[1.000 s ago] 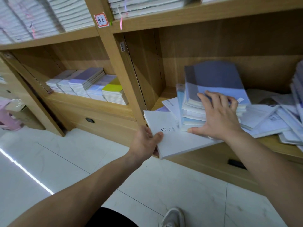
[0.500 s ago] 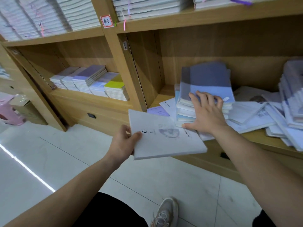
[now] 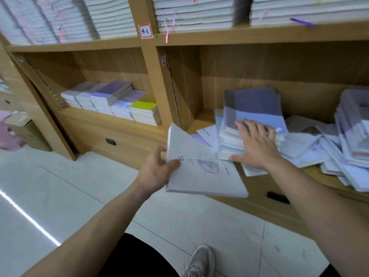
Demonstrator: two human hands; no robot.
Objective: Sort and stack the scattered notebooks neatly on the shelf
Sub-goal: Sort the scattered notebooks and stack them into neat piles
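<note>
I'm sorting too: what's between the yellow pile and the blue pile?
In the head view, a wooden post separates the yellow pile from the blue pile.

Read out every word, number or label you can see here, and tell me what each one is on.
"作文": on the red-bordered label stuck to the shelf upright.
"6": on the cover of the white notebook gripped by the left hand.
"11": on the same cover, beside the 6.
Too blurred to read: the small print near that cover's far edge.
Too small to read: the small tag on the compartment's side wall.
</note>
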